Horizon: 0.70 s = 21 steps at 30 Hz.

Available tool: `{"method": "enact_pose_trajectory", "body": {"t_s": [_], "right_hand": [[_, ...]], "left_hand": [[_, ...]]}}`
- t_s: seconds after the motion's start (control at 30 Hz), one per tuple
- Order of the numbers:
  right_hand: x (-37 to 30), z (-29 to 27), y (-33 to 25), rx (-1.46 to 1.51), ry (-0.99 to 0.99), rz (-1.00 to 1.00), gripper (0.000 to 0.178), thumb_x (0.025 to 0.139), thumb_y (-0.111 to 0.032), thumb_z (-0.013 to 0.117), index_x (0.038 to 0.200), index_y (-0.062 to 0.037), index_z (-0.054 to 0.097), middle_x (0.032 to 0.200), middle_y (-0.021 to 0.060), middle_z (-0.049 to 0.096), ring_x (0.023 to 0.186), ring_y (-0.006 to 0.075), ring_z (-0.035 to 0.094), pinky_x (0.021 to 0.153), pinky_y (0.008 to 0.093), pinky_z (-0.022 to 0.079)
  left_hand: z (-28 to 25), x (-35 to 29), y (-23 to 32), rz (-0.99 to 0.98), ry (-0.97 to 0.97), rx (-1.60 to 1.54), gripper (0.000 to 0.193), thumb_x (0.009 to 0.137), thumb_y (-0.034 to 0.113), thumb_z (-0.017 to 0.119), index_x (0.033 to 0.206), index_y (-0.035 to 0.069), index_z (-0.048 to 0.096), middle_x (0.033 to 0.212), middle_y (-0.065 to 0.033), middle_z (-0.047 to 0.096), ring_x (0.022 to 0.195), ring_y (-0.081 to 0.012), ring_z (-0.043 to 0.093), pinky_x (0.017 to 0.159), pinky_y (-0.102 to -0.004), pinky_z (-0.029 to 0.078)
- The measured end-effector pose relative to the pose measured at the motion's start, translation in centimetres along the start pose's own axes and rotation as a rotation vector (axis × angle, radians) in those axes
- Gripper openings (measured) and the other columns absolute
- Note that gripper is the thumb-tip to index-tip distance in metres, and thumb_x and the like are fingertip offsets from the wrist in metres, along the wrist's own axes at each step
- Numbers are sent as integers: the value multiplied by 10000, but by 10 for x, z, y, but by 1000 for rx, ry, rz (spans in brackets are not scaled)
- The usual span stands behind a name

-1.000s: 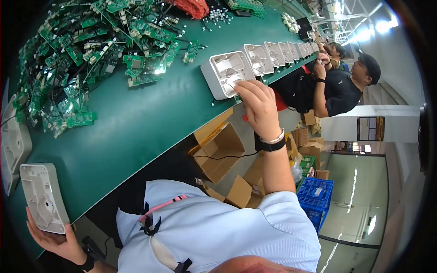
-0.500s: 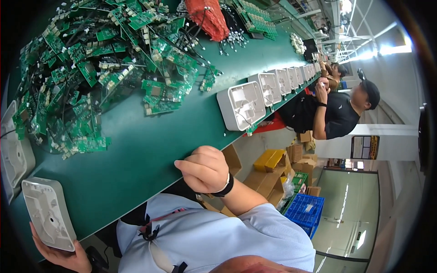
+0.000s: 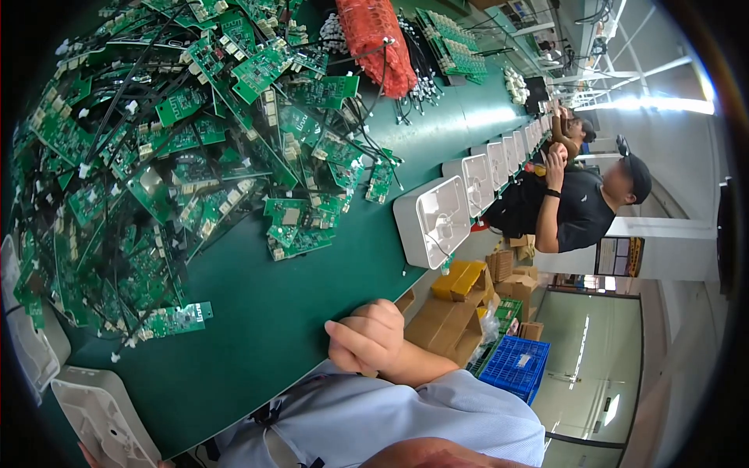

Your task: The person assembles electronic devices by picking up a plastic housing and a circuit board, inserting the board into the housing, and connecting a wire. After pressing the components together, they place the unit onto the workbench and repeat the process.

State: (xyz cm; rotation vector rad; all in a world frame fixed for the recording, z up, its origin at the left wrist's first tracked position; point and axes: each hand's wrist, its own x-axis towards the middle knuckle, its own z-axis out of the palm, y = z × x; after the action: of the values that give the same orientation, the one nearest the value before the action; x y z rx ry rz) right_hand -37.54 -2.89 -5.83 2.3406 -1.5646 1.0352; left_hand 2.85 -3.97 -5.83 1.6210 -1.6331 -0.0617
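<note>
A white plastic housing (image 3: 104,417), hollow side showing, sits at the lower left by the table edge. My left hand (image 3: 88,455) grips its near end; only fingertips show, the rest is cut off by the frame. My right hand (image 3: 367,337) is closed above the front edge of the green table (image 3: 273,331), fingers curled in and thumb along them. Whatever it may hold is hidden. Beyond it lies a big heap of green circuit boards (image 3: 211,144) with black cables and white connectors.
Another white housing (image 3: 35,343) stands at the left rim. A row of similar housings (image 3: 434,222) runs along the table edge to the right, near a person in black (image 3: 589,204). A red mesh bag (image 3: 376,47) lies behind the boards. Cardboard boxes (image 3: 445,324) and a blue crate (image 3: 515,366) stand beside the table.
The view has shifted, so the table and boards sit lower in the picture. My left hand with the housing is now mostly out of frame. My right hand stays closed.
</note>
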Motion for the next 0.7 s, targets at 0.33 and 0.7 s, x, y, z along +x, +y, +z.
{"method": "enact_pose_trajectory", "body": {"t_s": [0.33,0.7], "right_hand": [[-1,-3,0,-15,-42,-42,248,818,-78,684,1052,-18,743,838,26,680,640,167,597,573,316,422],[-7,-1,2,-59,18,-65,202,851,-102,677,1027,-27,743,848,24,689,644,161,580,571,307,411]], "left_hand": [[6,3,4,23,6,66,1195,922,881,433,1585,-104,290,1502,-300,471,1307,-440,583,1039,-553,514],[24,3,8,-422,267,-138,1029,914,728,670,1476,-114,487,1383,-305,563,1231,-434,607,1001,-534,519]]}}
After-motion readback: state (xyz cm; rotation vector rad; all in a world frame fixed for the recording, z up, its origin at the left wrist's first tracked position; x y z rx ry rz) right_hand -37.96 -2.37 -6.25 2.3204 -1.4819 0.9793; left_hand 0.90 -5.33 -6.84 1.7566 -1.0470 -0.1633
